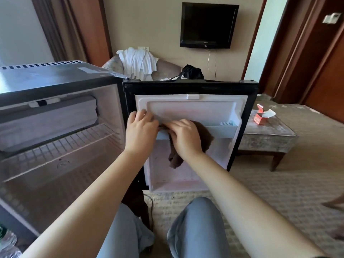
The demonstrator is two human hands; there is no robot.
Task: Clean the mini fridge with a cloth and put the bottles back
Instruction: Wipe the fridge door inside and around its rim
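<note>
- The mini fridge (55, 86) stands open at 9 o'clock of the view. Its door (191, 88) is swung wide, with the white inner side facing the person at 12 o'clock.
- The brown cloth (206, 140) lies on the door's inner side at mid-height, draped over the door shelf (223, 131). A loose end hangs down toward 6 o'clock.
- The right hand (184, 136) lies flat on the cloth, fingers stretched toward 9 o'clock and pressing it against the shelf rail. They are not curled round it. Cloth shows past the hand at 3 o'clock and below the wrist.
- The left hand (141, 127) is just beside the right, at its 9 o'clock. Its fingers are loosely spread, rest on the liner's left ridge and hold nothing. Motion blur hides the fingertips.
- Inside the cabinet a wire shelf (74, 144) sits below the freezer box.
- Crinkled clear plastic (7, 243) shows at 7 o'clock, too cut off to identify.
- A footstool (268, 135) at 3 o'clock of the door carries a red box (260, 118).
</note>
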